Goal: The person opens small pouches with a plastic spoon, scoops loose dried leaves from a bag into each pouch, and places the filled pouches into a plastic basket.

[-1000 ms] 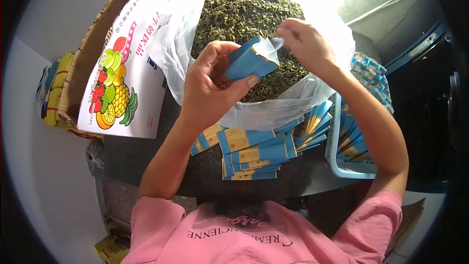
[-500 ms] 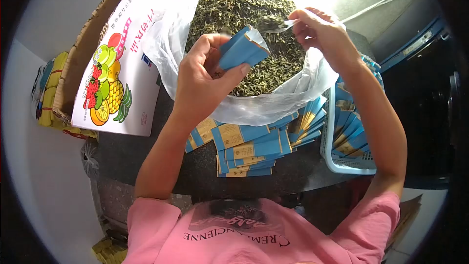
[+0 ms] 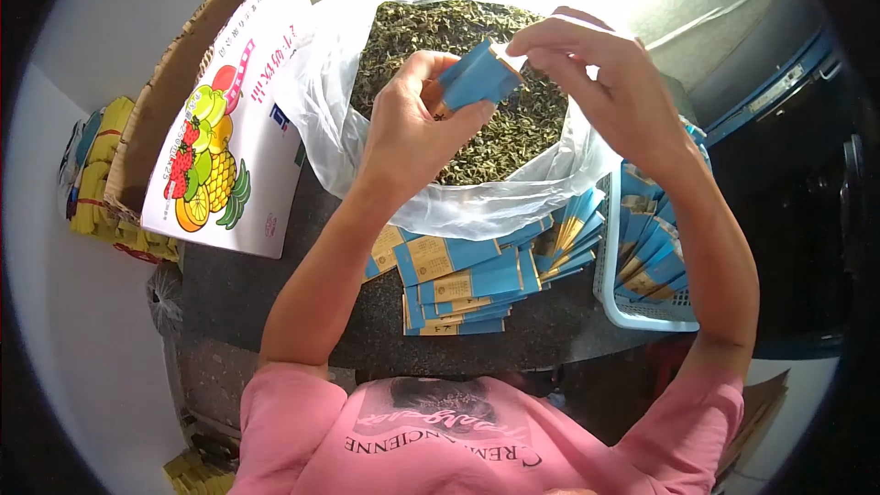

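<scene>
My left hand (image 3: pixel 417 124) grips a blue paper packet (image 3: pixel 478 75), tilted with its mouth toward the right. My right hand (image 3: pixel 596 69) is closed at that mouth, its fingers pinching a small spoon that is mostly hidden by the fingers and the packet. Both hands are above a large translucent plastic bag (image 3: pixel 321 110), which stands wide open and holds dried tea leaves (image 3: pixel 513 142). In front of the bag, a pile of flat blue and gold packets (image 3: pixel 472 284) lies on the dark table.
A light blue plastic basket (image 3: pixel 632 316) with upright packets (image 3: pixel 651 257) stands on the right. At the left is an open carton (image 3: pixel 234 147) printed with fruit. Yellow bundles (image 3: pixel 101 156) sit beyond it, and a dark appliance (image 3: pixel 797 192) is at far right.
My right hand has brought the spoon, seen carrying tea leaves before, left to the packet's mouth. My left hand has shifted slightly right with the packet.
</scene>
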Available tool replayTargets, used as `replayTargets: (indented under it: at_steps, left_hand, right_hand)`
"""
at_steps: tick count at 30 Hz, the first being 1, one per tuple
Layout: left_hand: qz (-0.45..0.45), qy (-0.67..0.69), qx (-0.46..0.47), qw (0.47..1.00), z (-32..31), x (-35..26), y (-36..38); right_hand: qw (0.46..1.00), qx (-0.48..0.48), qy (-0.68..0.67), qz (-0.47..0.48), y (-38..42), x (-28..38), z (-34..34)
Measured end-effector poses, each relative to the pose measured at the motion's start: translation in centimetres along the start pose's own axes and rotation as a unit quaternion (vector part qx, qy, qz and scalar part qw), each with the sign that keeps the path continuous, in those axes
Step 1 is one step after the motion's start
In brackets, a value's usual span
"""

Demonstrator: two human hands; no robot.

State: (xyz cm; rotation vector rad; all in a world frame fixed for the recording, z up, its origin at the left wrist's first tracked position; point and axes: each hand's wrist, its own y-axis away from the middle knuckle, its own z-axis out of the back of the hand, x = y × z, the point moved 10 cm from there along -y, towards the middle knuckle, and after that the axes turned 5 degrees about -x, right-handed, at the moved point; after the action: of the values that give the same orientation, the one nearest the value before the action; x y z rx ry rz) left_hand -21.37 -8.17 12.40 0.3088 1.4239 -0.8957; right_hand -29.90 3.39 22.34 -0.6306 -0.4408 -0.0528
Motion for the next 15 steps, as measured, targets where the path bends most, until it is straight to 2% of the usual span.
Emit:
replayTargets:
  at_steps: [3,5,7,9,11,13,14,15]
  left_hand:
    - [0.012,0.045,-0.005,0.999,0.3,0.6,-0.2]
    - [0.005,0.031,-0.006,0.999,0.7,0.6,-0.4]
    - [0.005,0.033,-0.012,0.999,1.0,0.8,-0.3]
    - [0.002,0.034,-0.014,0.999,1.2,0.7,-0.2]
    - [-0.007,0.057,-0.017,0.998,1.3,0.2,0.1]
    - [0.005,0.058,-0.012,0.998,1.5,-0.1,0.4]
    - [0.019,0.06,-0.008,0.998,1.5,0.0,0.5]
    - [0.019,0.058,-0.009,0.998,1.6,0.0,0.5]
  right_hand:
    - [0.998,-0.042,-0.022,0.033,0.2,-0.2,1.3]
    - [0.99,-0.091,-0.063,-0.087,0.3,-3.3,2.5]
    - [0.99,-0.073,-0.049,-0.106,0.0,-5.4,1.7]
    - [0.987,-0.018,0.052,-0.151,-0.1,-8.4,-0.7]
    - [0.982,0.007,0.112,-0.154,-0.1,-10.6,-4.2]
    - [0.955,0.038,-0.119,-0.268,0.3,-12.5,-8.4]
    - [0.935,0.035,-0.137,-0.325,0.6,-12.6,-9.0]
    - [0.935,0.035,-0.139,-0.324,0.5,-12.8,-9.1]
